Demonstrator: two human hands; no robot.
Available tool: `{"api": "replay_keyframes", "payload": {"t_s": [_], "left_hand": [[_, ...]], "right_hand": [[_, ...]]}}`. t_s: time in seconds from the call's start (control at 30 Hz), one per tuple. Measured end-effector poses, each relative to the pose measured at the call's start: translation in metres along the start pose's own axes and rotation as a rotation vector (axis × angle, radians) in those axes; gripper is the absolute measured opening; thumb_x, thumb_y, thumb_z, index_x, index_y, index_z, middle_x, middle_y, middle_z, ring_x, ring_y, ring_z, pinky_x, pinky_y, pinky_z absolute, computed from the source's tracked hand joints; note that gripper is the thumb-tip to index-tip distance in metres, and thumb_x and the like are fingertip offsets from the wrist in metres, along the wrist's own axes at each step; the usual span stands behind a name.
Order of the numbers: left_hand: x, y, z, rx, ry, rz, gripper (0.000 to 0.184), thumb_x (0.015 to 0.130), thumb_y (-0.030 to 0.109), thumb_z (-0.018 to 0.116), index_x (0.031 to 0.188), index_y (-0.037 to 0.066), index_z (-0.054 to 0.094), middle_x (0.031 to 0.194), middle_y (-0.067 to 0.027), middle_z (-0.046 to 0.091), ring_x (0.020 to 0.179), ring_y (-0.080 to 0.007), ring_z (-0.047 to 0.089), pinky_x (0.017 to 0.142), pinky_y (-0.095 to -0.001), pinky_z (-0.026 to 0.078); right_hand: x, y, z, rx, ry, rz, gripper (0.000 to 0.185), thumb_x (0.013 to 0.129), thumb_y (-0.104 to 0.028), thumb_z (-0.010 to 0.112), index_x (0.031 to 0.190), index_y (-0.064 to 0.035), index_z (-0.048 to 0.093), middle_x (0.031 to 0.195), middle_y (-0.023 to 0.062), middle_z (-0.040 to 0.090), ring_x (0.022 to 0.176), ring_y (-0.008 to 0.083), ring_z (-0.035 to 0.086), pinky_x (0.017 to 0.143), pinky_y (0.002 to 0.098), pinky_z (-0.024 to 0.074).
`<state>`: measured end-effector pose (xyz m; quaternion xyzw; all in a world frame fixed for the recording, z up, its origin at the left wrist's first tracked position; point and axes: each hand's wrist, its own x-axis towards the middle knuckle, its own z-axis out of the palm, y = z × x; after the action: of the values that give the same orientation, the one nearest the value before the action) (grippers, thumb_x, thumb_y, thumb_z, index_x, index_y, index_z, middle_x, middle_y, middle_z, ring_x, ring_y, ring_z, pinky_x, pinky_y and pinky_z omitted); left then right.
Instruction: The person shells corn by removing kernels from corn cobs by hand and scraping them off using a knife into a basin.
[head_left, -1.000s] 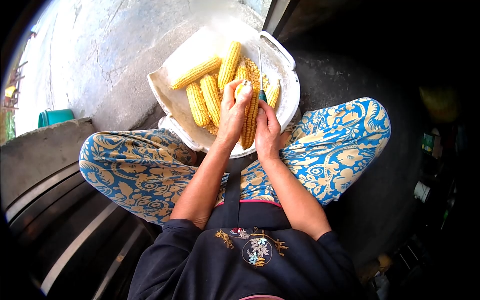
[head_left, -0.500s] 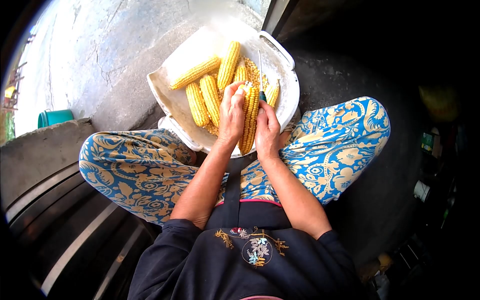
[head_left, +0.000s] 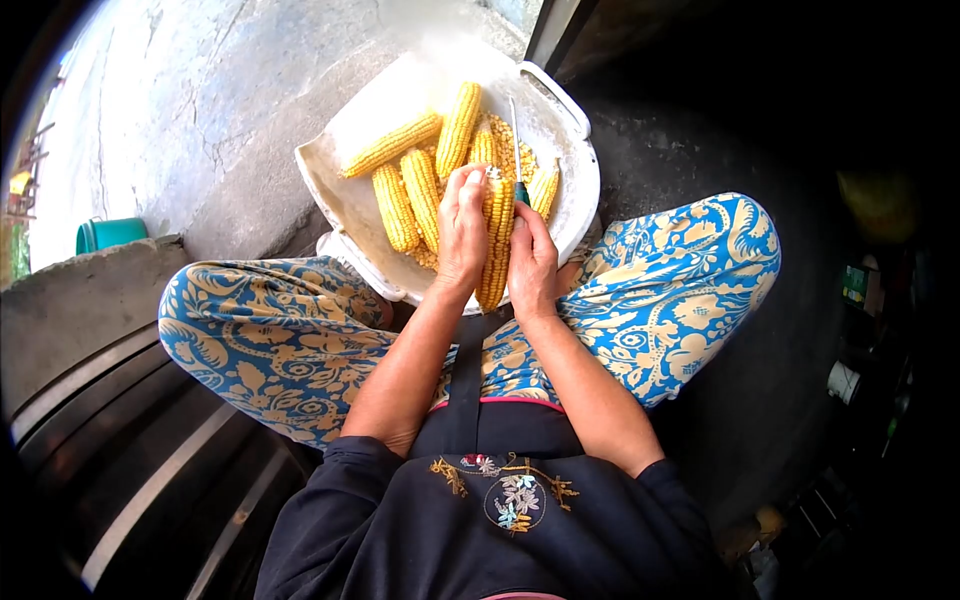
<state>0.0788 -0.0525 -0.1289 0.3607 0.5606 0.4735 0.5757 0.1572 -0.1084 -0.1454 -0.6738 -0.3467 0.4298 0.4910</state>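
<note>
A yellow corn cob (head_left: 496, 245) stands between my two hands, its pale stub end pointing away from me. My left hand (head_left: 464, 228) is wrapped along the cob's left side. On its right side, my right hand (head_left: 533, 255) grips a screwdriver-like tool (head_left: 521, 190) with a dark green handle; the thin metal shaft points away from me. Several more cobs (head_left: 458, 130) lie beyond and left of my hands, on loose kernels (head_left: 510, 145) in a white basin (head_left: 340, 195). My palms and part of the tool's handle are hidden.
The basin's raised handle (head_left: 555, 98) is at its far right. Patterned trouser legs (head_left: 680, 300) flank the basin. A green bucket (head_left: 112, 234) is at the left, beyond a low concrete ledge (head_left: 90, 290). Cracked concrete floor (head_left: 200, 130) spreads at the upper left.
The cob in my hands has shifted slightly toward me. My left fingers have moved from its far end to its left side. The tool has moved slightly left.
</note>
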Motion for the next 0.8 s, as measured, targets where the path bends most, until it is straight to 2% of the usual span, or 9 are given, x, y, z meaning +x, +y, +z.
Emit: {"api": "replay_keyframes", "payload": {"t_s": [0.03,0.17,0.23,0.27,0.33,0.37,0.5,0.63,0.8], "left_hand": [[0.0,0.0,0.001,0.04,0.014,0.049,0.037,0.096,0.029,0.038,0.105,-0.003,0.055,0.085,-0.0072,0.054,0.081,-0.0152,0.05,0.076,-0.0274,0.041],[-0.001,-0.001,0.003,0.072,0.015,0.105,0.039,0.097,0.032,0.039,0.107,-0.002,0.055,0.086,-0.0062,0.055,0.081,-0.0152,0.049,0.075,-0.0281,0.041],[-0.004,0.003,0.004,-0.25,-0.021,-0.117,0.041,0.097,0.034,0.042,0.113,-0.002,0.054,0.089,-0.0046,0.055,0.081,-0.0147,0.049,0.075,-0.0271,0.041],[-0.004,0.003,0.003,-0.25,-0.021,-0.117,0.041,0.097,0.034,0.042,0.113,-0.002,0.054,0.089,-0.0046,0.055,0.081,-0.0147,0.049,0.075,-0.0271,0.041],[-0.006,0.014,0.003,-0.184,-0.105,-0.186,0.044,0.096,0.036,0.044,0.12,0.0,0.051,0.098,-0.0052,0.056,0.088,-0.0143,0.051,0.08,-0.0253,0.041],[-0.011,0.02,0.005,0.064,-0.123,-0.091,0.047,0.095,0.036,0.047,0.127,0.002,0.046,0.108,-0.0073,0.054,0.098,-0.0147,0.051,0.087,-0.0241,0.04],[-0.012,0.015,0.004,0.034,-0.242,-0.09,0.051,0.094,0.028,0.051,0.136,0.005,0.036,0.112,-0.0073,0.052,0.098,-0.0112,0.049,0.087,-0.0235,0.04],[-0.008,-0.005,0.003,0.152,-0.151,0.001,0.048,0.095,0.031,0.046,0.132,0.002,0.041,0.105,-0.0159,0.059,0.096,-0.0172,0.054,0.088,-0.028,0.041],[-0.009,0.0,0.003,0.09,-0.141,-0.039,0.045,0.096,0.029,0.043,0.13,0.0,0.045,0.109,-0.0127,0.059,0.099,-0.0163,0.054,0.089,-0.0268,0.041]], "right_hand": [[0.0,0.0,0.0,-0.001,0.01,0.003,0.028,0.095,-0.014,0.043,0.116,-0.0001,0.056,0.106,0.0135,0.063,0.098,0.0206,0.058,0.088,0.0297,0.0438],[0.001,-0.004,-0.001,0.031,-0.002,0.048,0.028,0.095,-0.014,0.043,0.116,-0.0001,0.056,0.106,0.0132,0.063,0.098,0.0199,0.058,0.088,0.0296,0.0437],[0.002,-0.005,-0.001,0.075,-0.005,0.077,0.029,0.095,-0.016,0.042,0.116,-0.0007,0.056,0.107,0.0113,0.062,0.099,0.0185,0.057,0.089,0.0291,0.0427],[0.003,-0.005,-0.002,0.075,-0.005,0.077,0.029,0.095,-0.016,0.042,0.116,-0.0007,0.056,0.107,0.0113,0.062,0.099,0.0185,0.057,0.089,0.0291,0.0427],[0.005,-0.005,-0.003,0.182,0.008,0.146,0.031,0.096,-0.018,0.042,0.117,-0.0006,0.055,0.109,0.0103,0.061,0.1,0.0175,0.055,0.09,0.0283,0.0416],[0.006,-0.003,-0.003,0.182,0.011,0.147,0.031,0.096,-0.018,0.042,0.117,-0.0006,0.055,0.109,0.0103,0.061,0.1,0.0175,0.055,0.09,0.0283,0.0416],[0.008,0.003,-0.004,0.293,0.035,0.19,0.034,0.096,-0.021,0.041,0.118,0.0004,0.055,0.111,0.0114,0.06,0.101,0.018,0.054,0.091,0.0284,0.0405],[0.007,0.003,-0.004,0.265,0.031,0.201,0.035,0.096,-0.023,0.041,0.118,0.001,0.054,0.111,0.0119,0.059,0.102,0.0186,0.054,0.092,0.0291,0.0398],[0.006,-0.002,-0.003,0.273,0.05,0.201,0.035,0.096,-0.022,0.041,0.118,0.0015,0.055,0.111,0.0111,0.059,0.101,0.0179,0.054,0.091,0.0287,0.0403]]}}
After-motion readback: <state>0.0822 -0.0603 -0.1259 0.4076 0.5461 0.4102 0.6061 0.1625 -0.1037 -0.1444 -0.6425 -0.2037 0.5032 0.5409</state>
